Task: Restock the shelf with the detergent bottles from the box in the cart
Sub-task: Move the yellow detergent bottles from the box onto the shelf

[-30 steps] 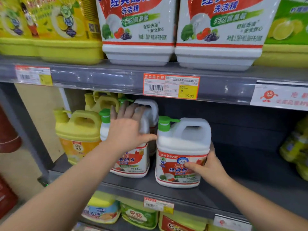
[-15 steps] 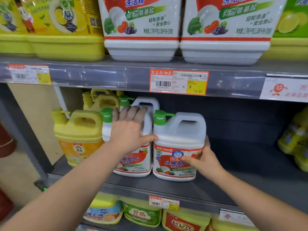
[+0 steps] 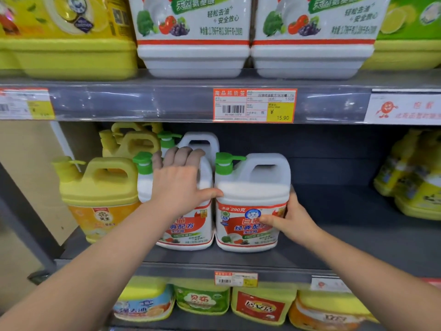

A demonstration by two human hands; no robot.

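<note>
Centre frame: detergent bottle (image 3: pixel 253 199) upright on middle shelf (image 3: pixel 338 249), touching neighbouring white bottle (image 3: pixel 191 228); right hand (image 3: pixel 292 219) grasps its right side, thumb across label (image 3: pixel 238 226); left hand (image 3: pixel 177 185) rests unclenched on the neighbour.

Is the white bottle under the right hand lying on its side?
No, the white bottle gripped by the right hand stands upright on the shelf, its green pump on top.
</note>
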